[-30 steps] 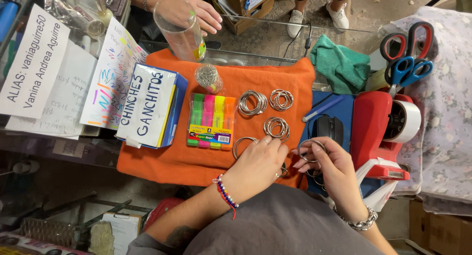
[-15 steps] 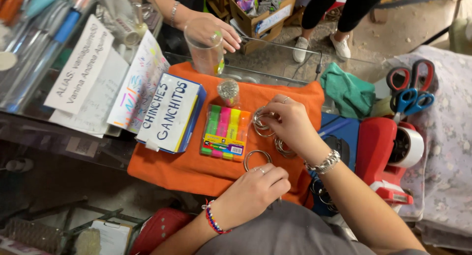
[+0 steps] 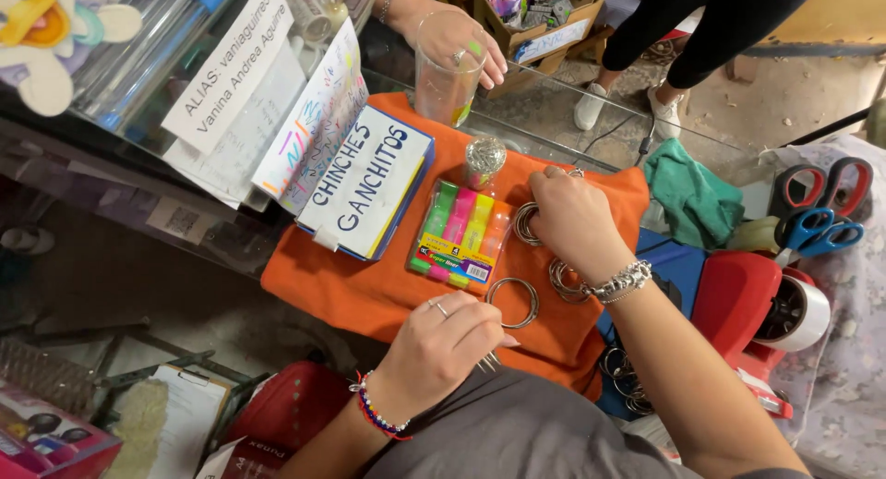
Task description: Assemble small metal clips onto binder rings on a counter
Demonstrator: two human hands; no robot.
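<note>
My right hand [image 3: 574,219] reaches forward over the orange cloth [image 3: 351,290], its fingers curled down on a metal binder ring [image 3: 527,223] beside a pack of coloured highlighters [image 3: 459,237]. Another stack of rings [image 3: 563,281] lies under my braceleted wrist. My left hand [image 3: 443,345] rests as a loose fist at the cloth's near edge, with thin metal bits [image 3: 489,360] poking out by the fingertips. A single ring [image 3: 512,302] lies just beyond that hand.
Another person's hand [image 3: 459,38] grips a clear plastic cup [image 3: 446,89] at the far side. A small jar of pins [image 3: 484,156] and a labelled blue box [image 3: 369,185] sit on the cloth. On the right are a green rag [image 3: 694,195], scissors [image 3: 817,216] and a red tape dispenser [image 3: 761,299].
My right hand has left the near edge and moved forward onto the far rings. My left hand stays near the single ring. The view has shifted right and closer.
</note>
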